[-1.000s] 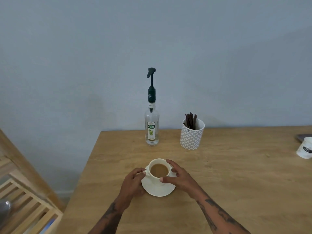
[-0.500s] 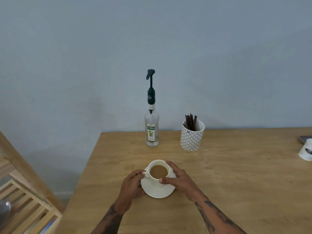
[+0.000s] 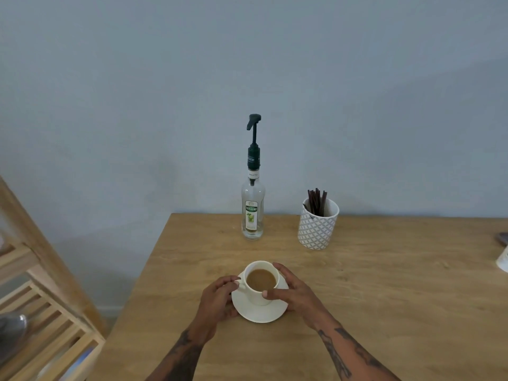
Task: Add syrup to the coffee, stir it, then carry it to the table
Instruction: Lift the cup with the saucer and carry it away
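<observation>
A white cup of milky coffee (image 3: 260, 280) stands on a white saucer (image 3: 259, 312) on the wooden table (image 3: 384, 298). My left hand (image 3: 218, 298) grips the saucer's left edge by the cup handle. My right hand (image 3: 292, 292) wraps around the cup's right side, thumb on its front. Behind the cup stands a clear syrup bottle (image 3: 253, 207) with a dark green pump, upright near the table's far edge. To its right a patterned white holder (image 3: 317, 229) contains several dark stir sticks (image 3: 316, 200).
A wooden slatted shelf (image 3: 41, 312) stands to the left of the table, with a grey object on it at the frame edge. A white cup (image 3: 503, 261) and a dark flat object (image 3: 503, 237) sit at the table's right edge. A grey-blue wall is behind.
The hands, cup and saucer keep the same hold and place on the table. The view has tipped slightly, so everything sits a little lower in frame.
</observation>
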